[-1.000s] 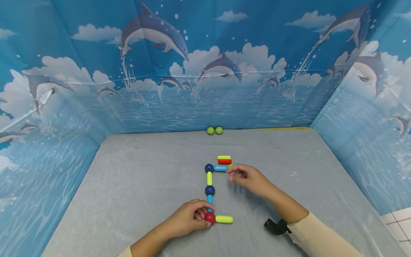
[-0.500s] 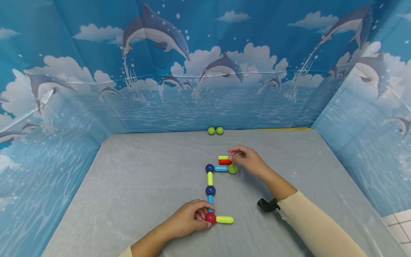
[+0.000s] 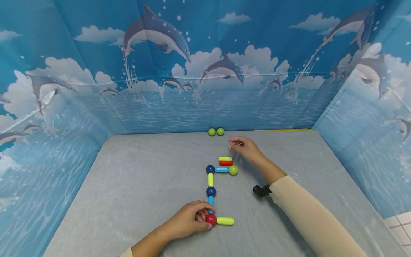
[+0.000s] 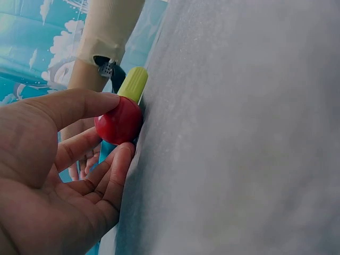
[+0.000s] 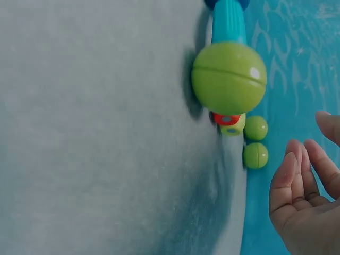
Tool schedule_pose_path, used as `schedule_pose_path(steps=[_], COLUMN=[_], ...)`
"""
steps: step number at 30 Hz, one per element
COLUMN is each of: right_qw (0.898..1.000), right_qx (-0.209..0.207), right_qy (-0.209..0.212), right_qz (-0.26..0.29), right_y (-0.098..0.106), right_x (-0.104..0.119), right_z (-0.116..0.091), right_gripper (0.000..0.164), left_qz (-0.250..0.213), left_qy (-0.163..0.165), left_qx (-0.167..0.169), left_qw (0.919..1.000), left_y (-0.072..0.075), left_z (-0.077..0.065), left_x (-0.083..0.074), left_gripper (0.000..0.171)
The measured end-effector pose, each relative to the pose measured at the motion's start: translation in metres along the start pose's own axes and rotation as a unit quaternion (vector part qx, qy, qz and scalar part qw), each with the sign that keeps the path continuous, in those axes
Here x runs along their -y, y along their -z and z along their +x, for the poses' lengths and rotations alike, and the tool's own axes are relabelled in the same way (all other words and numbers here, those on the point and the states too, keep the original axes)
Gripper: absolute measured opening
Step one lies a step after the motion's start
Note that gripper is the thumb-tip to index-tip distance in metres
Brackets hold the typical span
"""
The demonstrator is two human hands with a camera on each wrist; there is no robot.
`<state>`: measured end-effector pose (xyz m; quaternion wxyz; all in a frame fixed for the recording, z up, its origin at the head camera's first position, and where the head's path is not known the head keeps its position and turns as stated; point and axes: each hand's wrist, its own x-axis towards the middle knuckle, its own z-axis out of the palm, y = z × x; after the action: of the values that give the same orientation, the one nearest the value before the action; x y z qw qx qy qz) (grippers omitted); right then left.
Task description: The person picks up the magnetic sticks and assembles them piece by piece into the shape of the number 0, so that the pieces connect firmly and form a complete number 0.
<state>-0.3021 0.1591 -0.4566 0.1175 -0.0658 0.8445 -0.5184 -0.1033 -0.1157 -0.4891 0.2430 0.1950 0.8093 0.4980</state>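
Note:
My left hand [image 3: 189,219] holds a red ball [image 3: 211,219] between thumb and fingers, down at the table. A yellow-green rod [image 3: 225,221] sticks out rightward from this ball. From it, a chain runs away across the table: light-blue rod [image 3: 211,202], navy ball [image 3: 211,192], yellow-green rod [image 3: 210,179], second navy ball [image 3: 210,169]. A light-blue rod [image 3: 222,170] then turns right to a green ball [image 3: 233,170]. My right hand [image 3: 246,148] hovers beyond that ball, fingers loosely bent, nothing between thumb and fingertips in the right wrist view [image 5: 303,202].
Two loose rods, one yellow-green [image 3: 225,159] and one red [image 3: 226,163], lie side by side behind the chain's far end. At the table's back edge sit two green balls [image 3: 212,132]. Dolphin-printed curtains [image 3: 173,107] enclose the grey table [image 3: 144,171].
My right hand has let go of the green ball at the chain's end and moved away, past the loose rods toward the back. My left hand stays on the red ball.

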Motion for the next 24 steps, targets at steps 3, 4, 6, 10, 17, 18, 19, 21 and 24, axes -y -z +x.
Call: schedule_pose_path(steps=[3,4,6,10,17,18,19,21,24], right_qw=[1.0,1.0,1.0,1.0,0.999,0.999,0.999,0.999,0.999], right_qx=[-0.005,-0.005,-0.006,-0.006,-0.003,-0.004,-0.004,-0.005,-0.006], right_qy=[-0.004,-0.004,-0.006,-0.015,-0.023,-0.025,-0.027,-0.03,-0.036], right_qz=[-0.001,-0.002,-0.003,0.003,0.024,0.025,0.025,0.024,0.022], right_y=[0.0,0.001,0.001,0.001,0.0,0.0,0.0,0.001,0.001], right_x=[0.0,0.0,0.002,0.005,0.009,0.01,0.01,0.009,0.008], right_z=[0.01,0.013,0.02,0.033,0.054,0.057,0.059,0.063,0.069], right_gripper=[0.042,0.042,0.042,0.045,0.045,0.044,0.044,0.044,0.045], left_qz=[-0.003,-0.004,-0.005,-0.003,-0.005,-0.006,-0.006,-0.008,-0.01], left_qy=[0.002,0.002,0.004,0.003,0.0,0.001,0.002,0.002,0.005], left_qx=[0.002,0.002,0.003,0.003,-0.001,-0.001,0.0,0.002,0.006], left_qw=[1.0,1.0,1.0,1.0,1.0,1.0,1.0,1.0,0.9999], left_y=[0.001,0.001,0.002,0.002,0.004,0.005,0.005,0.005,0.006], left_z=[0.001,0.001,0.001,0.002,0.002,0.002,0.002,0.001,0.001], left_x=[0.0,0.0,0.0,0.002,0.002,0.002,0.002,0.002,0.001], left_gripper=[0.037,0.037,0.037,0.036,0.036,0.036,0.036,0.036,0.036])
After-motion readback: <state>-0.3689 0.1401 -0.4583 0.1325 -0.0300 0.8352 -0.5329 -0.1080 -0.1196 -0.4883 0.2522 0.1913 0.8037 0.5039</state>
